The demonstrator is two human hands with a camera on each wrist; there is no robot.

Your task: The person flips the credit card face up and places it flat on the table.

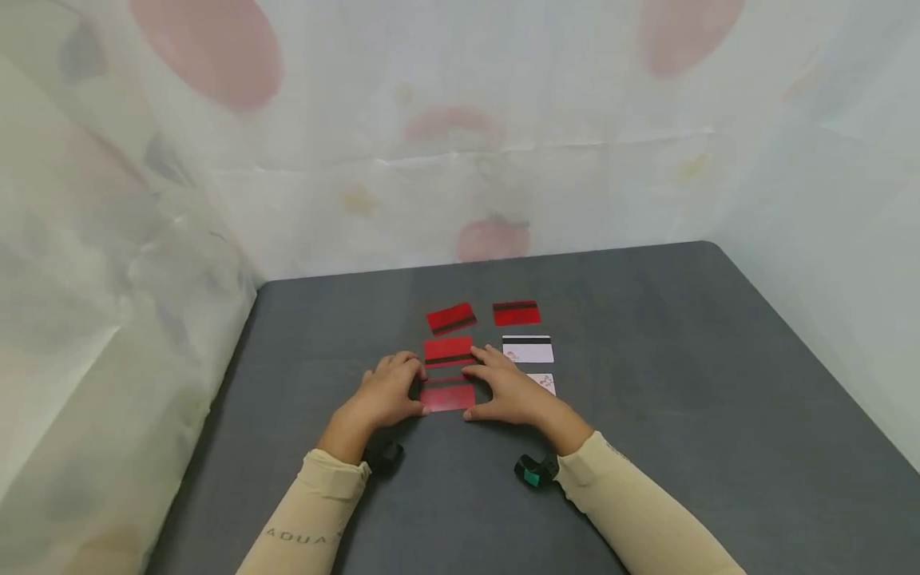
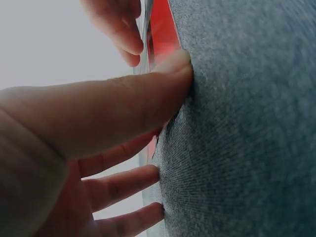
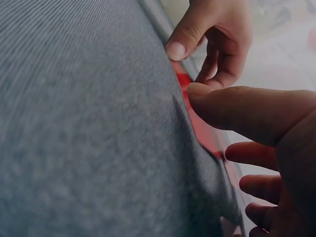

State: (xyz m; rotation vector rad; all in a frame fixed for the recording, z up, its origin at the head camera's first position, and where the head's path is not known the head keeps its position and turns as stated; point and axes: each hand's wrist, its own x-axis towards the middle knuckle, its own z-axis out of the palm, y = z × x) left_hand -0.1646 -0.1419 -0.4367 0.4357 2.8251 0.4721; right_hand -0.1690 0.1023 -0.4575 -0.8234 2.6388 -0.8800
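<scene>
The nearest red card [image 1: 449, 397], with a dark stripe, lies flat on the grey table between both hands. My left hand [image 1: 390, 389] holds its left end, thumb at the near corner and index finger at the far one. At its right end is my right hand [image 1: 509, 389], thumb and fingers spread apart around the corners. In the right wrist view the right thumb [image 3: 232, 108] is beside the edge of the red card [image 3: 202, 123]. Just beyond lies another red card [image 1: 449, 351], near the right fingertips. A white card [image 1: 544, 383] is partly hidden behind the right hand.
Farther back lie a tilted red card [image 1: 451, 318] and a red card with a dark stripe [image 1: 516, 313]. A white card with a black stripe [image 1: 528, 350] sits right of the middle. White patterned sheets [image 1: 575, 184] hang around the grey table [image 1: 683, 399].
</scene>
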